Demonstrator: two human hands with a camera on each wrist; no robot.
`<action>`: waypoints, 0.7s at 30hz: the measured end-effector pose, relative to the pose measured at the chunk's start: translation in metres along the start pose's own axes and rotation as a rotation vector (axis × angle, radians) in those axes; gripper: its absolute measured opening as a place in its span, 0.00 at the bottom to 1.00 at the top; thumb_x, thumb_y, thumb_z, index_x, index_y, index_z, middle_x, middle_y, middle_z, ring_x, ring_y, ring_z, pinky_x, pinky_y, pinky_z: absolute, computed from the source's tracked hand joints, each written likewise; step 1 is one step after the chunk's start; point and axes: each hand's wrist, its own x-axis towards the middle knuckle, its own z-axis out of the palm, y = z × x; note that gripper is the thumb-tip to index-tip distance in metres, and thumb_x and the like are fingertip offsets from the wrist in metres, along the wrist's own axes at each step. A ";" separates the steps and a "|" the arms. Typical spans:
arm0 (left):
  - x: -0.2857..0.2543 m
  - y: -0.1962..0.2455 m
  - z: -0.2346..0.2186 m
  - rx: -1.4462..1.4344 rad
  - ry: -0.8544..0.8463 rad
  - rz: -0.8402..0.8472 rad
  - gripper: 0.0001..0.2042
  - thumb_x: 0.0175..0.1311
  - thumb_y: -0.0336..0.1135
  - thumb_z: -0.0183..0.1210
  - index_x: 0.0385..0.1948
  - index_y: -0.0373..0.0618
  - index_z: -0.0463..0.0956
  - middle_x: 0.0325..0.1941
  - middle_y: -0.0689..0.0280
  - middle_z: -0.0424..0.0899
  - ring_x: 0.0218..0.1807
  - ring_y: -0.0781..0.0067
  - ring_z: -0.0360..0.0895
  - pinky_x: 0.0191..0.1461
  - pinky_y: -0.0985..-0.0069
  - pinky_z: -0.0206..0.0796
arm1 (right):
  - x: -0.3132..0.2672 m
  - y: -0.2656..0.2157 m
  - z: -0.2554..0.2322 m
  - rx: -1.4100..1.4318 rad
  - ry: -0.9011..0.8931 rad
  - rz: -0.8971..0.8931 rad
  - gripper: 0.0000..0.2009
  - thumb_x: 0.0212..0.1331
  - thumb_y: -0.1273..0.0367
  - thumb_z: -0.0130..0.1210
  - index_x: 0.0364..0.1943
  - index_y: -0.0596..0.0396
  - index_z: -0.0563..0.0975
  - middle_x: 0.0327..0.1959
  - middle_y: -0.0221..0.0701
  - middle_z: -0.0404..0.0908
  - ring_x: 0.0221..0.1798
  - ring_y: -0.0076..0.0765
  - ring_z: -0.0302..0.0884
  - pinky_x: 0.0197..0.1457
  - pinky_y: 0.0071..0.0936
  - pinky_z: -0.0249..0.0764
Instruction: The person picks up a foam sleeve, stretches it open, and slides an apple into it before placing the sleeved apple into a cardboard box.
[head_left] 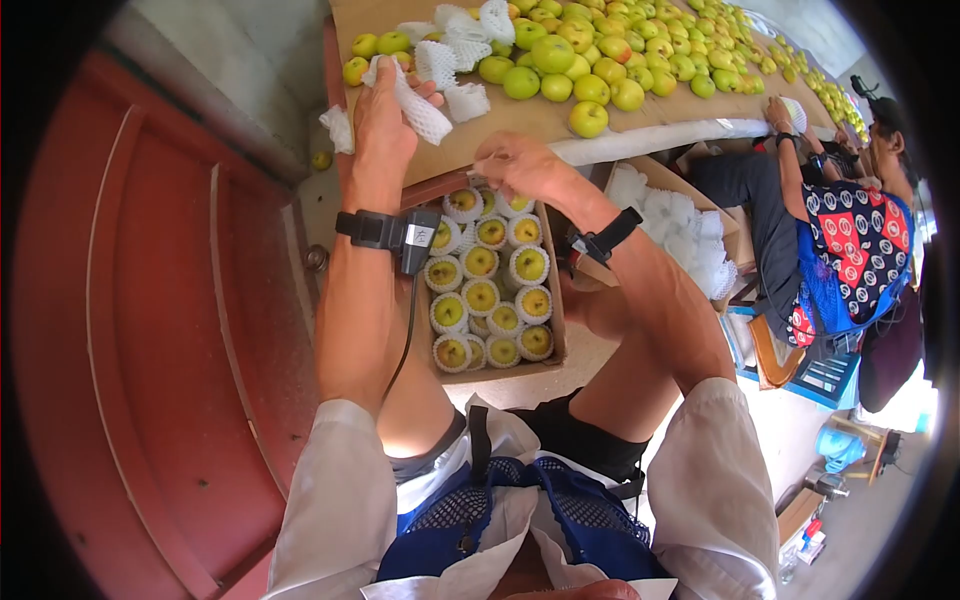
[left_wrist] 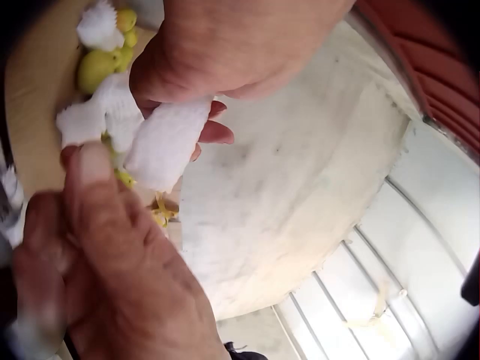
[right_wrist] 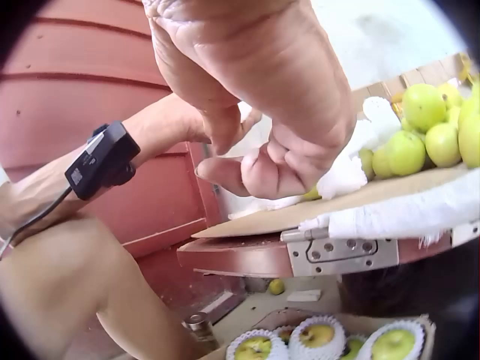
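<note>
My left hand (head_left: 385, 120) grips a white foam net (head_left: 422, 112) over the near left corner of the table. In the left wrist view the net (left_wrist: 169, 142) hangs as a flattened sleeve, with fingertips (left_wrist: 217, 133) showing behind it. My right hand (head_left: 522, 165) is just to the right, above the table's front edge. Its fingers are loosely bent, and the right wrist view shows a gap between thumb and forefinger (right_wrist: 221, 172) with nothing held. Below both hands stands a cardboard box (head_left: 556, 340) of apples (head_left: 480, 296) in foam nets.
Loose green-yellow apples (head_left: 590, 88) cover much of the cardboard-topped table (head_left: 440, 165). More foam nets (head_left: 465, 45) lie at its left end. A carton of white nets (head_left: 670, 220) stands at right, near another person (head_left: 850, 240). A red door (head_left: 180, 330) is at left.
</note>
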 end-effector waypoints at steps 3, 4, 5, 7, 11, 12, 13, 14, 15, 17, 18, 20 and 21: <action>0.000 0.002 -0.005 0.020 0.001 0.006 0.16 0.77 0.47 0.52 0.46 0.41 0.72 0.33 0.65 0.75 0.34 0.68 0.74 0.40 0.63 0.77 | 0.014 0.004 -0.011 0.021 0.082 0.041 0.12 0.65 0.67 0.56 0.44 0.63 0.79 0.25 0.32 0.80 0.21 0.27 0.76 0.26 0.26 0.72; 0.001 0.002 -0.009 0.006 0.004 -0.013 0.15 0.76 0.46 0.53 0.46 0.41 0.72 0.33 0.64 0.75 0.34 0.68 0.74 0.40 0.63 0.76 | 0.017 0.004 -0.016 0.039 0.123 0.053 0.12 0.64 0.67 0.55 0.45 0.63 0.79 0.25 0.33 0.81 0.21 0.28 0.77 0.27 0.28 0.73; 0.004 0.003 -0.013 -0.008 0.006 -0.031 0.14 0.76 0.45 0.54 0.45 0.41 0.72 0.33 0.64 0.75 0.34 0.68 0.74 0.39 0.64 0.76 | 0.020 0.004 -0.021 0.002 0.157 0.044 0.12 0.64 0.68 0.56 0.45 0.64 0.80 0.26 0.34 0.82 0.22 0.28 0.78 0.28 0.28 0.73; 0.005 0.005 -0.017 -0.027 0.013 -0.056 0.13 0.75 0.42 0.55 0.45 0.42 0.72 0.34 0.64 0.75 0.34 0.68 0.74 0.39 0.64 0.74 | 0.021 -0.004 -0.029 -0.072 0.226 0.026 0.12 0.64 0.68 0.56 0.44 0.65 0.81 0.28 0.35 0.83 0.24 0.29 0.80 0.30 0.27 0.75; 0.006 0.008 -0.022 -0.078 0.021 -0.088 0.08 0.72 0.35 0.58 0.44 0.42 0.72 0.35 0.63 0.75 0.35 0.66 0.73 0.38 0.64 0.73 | 0.030 -0.004 -0.035 -0.022 0.372 -0.002 0.13 0.63 0.67 0.56 0.43 0.65 0.82 0.31 0.39 0.86 0.27 0.31 0.83 0.35 0.28 0.77; 0.005 0.009 -0.024 -0.098 0.020 -0.095 0.08 0.71 0.33 0.58 0.44 0.42 0.72 0.35 0.62 0.75 0.35 0.66 0.73 0.38 0.63 0.73 | 0.038 0.003 -0.038 -0.021 0.391 -0.033 0.13 0.62 0.67 0.57 0.42 0.65 0.82 0.31 0.39 0.86 0.27 0.31 0.83 0.36 0.28 0.78; 0.007 0.008 -0.027 -0.097 0.018 -0.095 0.07 0.70 0.32 0.58 0.44 0.42 0.72 0.35 0.62 0.75 0.35 0.65 0.74 0.38 0.63 0.73 | 0.044 0.006 -0.039 -0.020 0.409 -0.065 0.13 0.61 0.67 0.57 0.42 0.65 0.82 0.32 0.40 0.86 0.27 0.31 0.83 0.37 0.28 0.78; 0.009 0.007 -0.030 -0.096 0.016 -0.095 0.07 0.70 0.30 0.58 0.44 0.42 0.72 0.35 0.62 0.75 0.36 0.65 0.74 0.38 0.63 0.73 | 0.050 0.008 -0.040 -0.046 0.422 -0.073 0.14 0.60 0.66 0.58 0.42 0.64 0.82 0.32 0.40 0.86 0.29 0.33 0.84 0.39 0.29 0.79; 0.010 0.008 -0.031 -0.094 0.014 -0.096 0.07 0.69 0.29 0.59 0.45 0.42 0.72 0.36 0.62 0.75 0.36 0.65 0.74 0.38 0.62 0.72 | 0.055 0.010 -0.040 -0.073 0.436 -0.081 0.14 0.60 0.65 0.58 0.43 0.63 0.82 0.33 0.41 0.86 0.31 0.35 0.85 0.41 0.30 0.79; 0.010 0.007 -0.033 -0.069 0.004 -0.084 0.09 0.68 0.27 0.59 0.46 0.41 0.72 0.37 0.62 0.76 0.36 0.64 0.75 0.38 0.62 0.73 | 0.067 0.013 -0.041 -0.149 0.460 -0.097 0.16 0.58 0.63 0.60 0.44 0.61 0.83 0.36 0.41 0.87 0.36 0.39 0.86 0.45 0.32 0.79; 0.010 0.008 -0.033 -0.055 -0.001 -0.078 0.09 0.67 0.26 0.59 0.47 0.41 0.72 0.37 0.61 0.76 0.36 0.63 0.75 0.38 0.62 0.73 | 0.076 0.016 -0.040 -0.199 0.470 -0.106 0.16 0.57 0.62 0.61 0.44 0.60 0.83 0.37 0.42 0.87 0.39 0.41 0.86 0.48 0.33 0.79; 0.008 0.007 -0.032 -0.051 0.006 -0.092 0.10 0.66 0.25 0.60 0.47 0.41 0.73 0.38 0.61 0.77 0.37 0.63 0.76 0.38 0.62 0.73 | 0.088 0.023 -0.040 -0.318 0.496 -0.109 0.17 0.56 0.60 0.62 0.45 0.58 0.83 0.40 0.42 0.87 0.45 0.44 0.85 0.52 0.35 0.77; 0.009 0.007 -0.034 -0.049 0.010 -0.100 0.10 0.66 0.25 0.60 0.47 0.41 0.73 0.39 0.61 0.78 0.37 0.63 0.77 0.39 0.61 0.73 | 0.089 0.024 -0.039 -0.385 0.511 -0.102 0.18 0.55 0.59 0.62 0.45 0.57 0.83 0.42 0.42 0.87 0.47 0.45 0.84 0.53 0.35 0.77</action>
